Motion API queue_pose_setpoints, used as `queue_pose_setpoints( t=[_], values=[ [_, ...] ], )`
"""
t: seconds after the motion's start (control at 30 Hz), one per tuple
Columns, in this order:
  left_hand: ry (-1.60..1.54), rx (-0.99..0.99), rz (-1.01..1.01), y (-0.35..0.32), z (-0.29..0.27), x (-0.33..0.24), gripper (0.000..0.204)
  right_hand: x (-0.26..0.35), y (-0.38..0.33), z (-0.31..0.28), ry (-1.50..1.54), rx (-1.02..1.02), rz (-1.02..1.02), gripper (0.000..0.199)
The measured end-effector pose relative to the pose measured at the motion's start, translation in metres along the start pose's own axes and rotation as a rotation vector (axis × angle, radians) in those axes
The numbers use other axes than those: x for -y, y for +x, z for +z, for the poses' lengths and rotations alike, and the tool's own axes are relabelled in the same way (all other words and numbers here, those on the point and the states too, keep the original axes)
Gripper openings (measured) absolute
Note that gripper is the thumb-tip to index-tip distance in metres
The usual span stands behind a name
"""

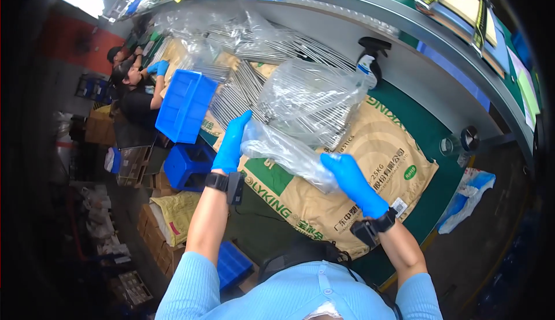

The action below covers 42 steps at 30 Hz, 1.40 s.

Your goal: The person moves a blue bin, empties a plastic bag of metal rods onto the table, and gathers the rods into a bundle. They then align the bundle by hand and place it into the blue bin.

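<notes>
Both my hands wear blue gloves and black wrist bands. My left hand (232,142) grips the left end of a clear plastic bag (306,118) filled with thin metal rods. My right hand (351,182) holds the bag's lower right end. The bag is raised slightly over a tan paper sack (376,164) spread flat on the green table (445,118). More bundles of metal rods (243,83) in clear plastic lie behind it.
A blue plastic crate (185,105) stands tilted at the table's left, another blue crate (188,167) below it. A spray bottle (370,60) stands behind the bag. Two round metal caps (459,141) sit at the right. Other people with blue gloves (157,67) work farther left. Cardboard boxes line the floor.
</notes>
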<state>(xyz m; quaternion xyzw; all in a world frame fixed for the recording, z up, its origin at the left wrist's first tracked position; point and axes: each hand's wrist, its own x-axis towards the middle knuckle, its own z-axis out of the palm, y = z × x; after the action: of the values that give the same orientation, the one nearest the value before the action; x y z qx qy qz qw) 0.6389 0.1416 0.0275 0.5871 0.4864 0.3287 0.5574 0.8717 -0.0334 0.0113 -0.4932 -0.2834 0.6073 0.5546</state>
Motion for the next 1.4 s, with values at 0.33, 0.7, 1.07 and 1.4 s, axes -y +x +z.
queue_pose_setpoints(
  t=[0.33, 0.7, 1.07, 1.4],
  values=[
    [-0.019, 0.233, -0.257, 0.003, -0.06, 0.006, 0.038, -0.064, 0.054, -0.11, 0.395, -0.035, -0.031, 0.056],
    [0.112, -0.502, -0.399, 0.027, -0.349, 0.15, 0.056, -0.079, -0.119, -0.074, 0.237, -0.275, -0.124, 0.049],
    [-0.483, -0.14, -0.591, 0.164, -0.473, 0.281, 0.043, -0.104, -0.189, 0.137, 0.185, -0.818, -0.033, 0.037],
    [-0.582, -0.029, -0.251, 0.055, -0.443, 0.295, 0.046, -0.127, -0.198, 0.188, 0.219, -0.867, 0.0, 0.036]
  ],
)
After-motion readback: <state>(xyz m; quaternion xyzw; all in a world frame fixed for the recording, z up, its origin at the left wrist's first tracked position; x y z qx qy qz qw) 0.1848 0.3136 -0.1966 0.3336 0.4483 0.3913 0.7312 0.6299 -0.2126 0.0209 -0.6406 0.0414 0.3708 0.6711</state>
